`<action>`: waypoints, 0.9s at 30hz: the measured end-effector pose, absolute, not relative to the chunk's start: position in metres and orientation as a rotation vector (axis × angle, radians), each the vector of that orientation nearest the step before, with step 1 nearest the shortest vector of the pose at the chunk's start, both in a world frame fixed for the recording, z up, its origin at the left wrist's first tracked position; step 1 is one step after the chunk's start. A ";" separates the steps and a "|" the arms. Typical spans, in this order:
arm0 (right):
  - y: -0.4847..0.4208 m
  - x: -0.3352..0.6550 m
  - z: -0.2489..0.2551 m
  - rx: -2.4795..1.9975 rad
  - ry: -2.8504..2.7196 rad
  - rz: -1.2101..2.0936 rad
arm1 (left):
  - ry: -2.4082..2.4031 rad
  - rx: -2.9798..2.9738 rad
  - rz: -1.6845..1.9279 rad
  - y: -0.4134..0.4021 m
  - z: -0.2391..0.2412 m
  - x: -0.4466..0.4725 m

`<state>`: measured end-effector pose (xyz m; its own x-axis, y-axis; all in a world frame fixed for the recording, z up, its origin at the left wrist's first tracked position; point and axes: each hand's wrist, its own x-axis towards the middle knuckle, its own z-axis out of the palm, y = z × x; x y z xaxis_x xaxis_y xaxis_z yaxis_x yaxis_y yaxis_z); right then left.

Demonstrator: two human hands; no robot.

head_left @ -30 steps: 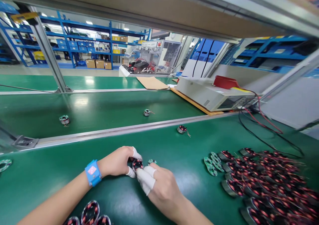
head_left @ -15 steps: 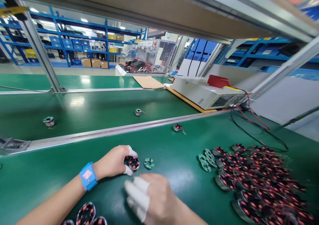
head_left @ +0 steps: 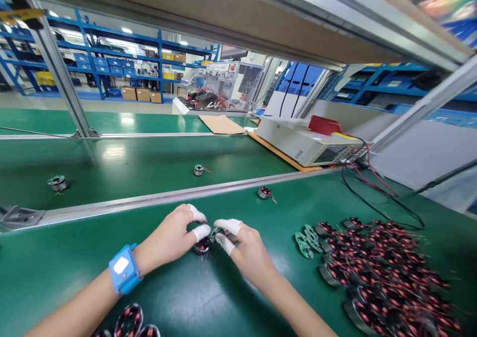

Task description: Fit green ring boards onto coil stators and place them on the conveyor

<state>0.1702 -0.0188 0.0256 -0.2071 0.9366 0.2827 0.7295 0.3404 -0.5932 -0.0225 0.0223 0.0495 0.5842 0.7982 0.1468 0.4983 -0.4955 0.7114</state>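
Our right hand [head_left: 248, 247] pinches a green ring board [head_left: 215, 234] just beside a copper-wound coil [head_left: 201, 248] on the near bench [head_left: 179, 297]. Our left hand [head_left: 176, 232] curves at the coil — its grip, we cannot tell.

Black-and-copper metal rings [head_left: 136, 315] below blue plastic wristband [head_left: 125, 272]: bottom edge cuts them. Green ring-shaped board [head_left: 214, 234], right of wristband: partly hidden.

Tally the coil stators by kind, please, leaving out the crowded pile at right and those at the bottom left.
Stators with green ring boards on top: 2
Stators with copper coils showing on top, one at the left hand: 2
Total: 4
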 end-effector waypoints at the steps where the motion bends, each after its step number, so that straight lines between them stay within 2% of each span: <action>1: -0.019 0.168 0.027 -1.392 -1.973 0.462 | 1.000 2.205 0.597 0.020 0.051 -0.019; 7: -0.022 0.157 0.029 -1.308 -1.631 0.752 | 1.003 1.955 0.673 0.019 0.046 -0.009; 10: -0.020 0.158 0.026 -1.334 -1.664 0.659 | 0.985 1.845 0.631 0.023 0.040 -0.012; 14: -0.013 0.166 0.021 -1.450 -1.692 0.566 | 1.142 2.144 0.605 0.025 0.029 -0.018; 20: -0.010 0.162 0.017 -1.336 -1.842 0.850 | 1.222 2.430 0.393 0.018 0.018 -0.016; 27: -0.016 0.158 0.006 -1.371 -2.142 0.519 | 1.237 2.500 0.322 0.018 0.013 -0.016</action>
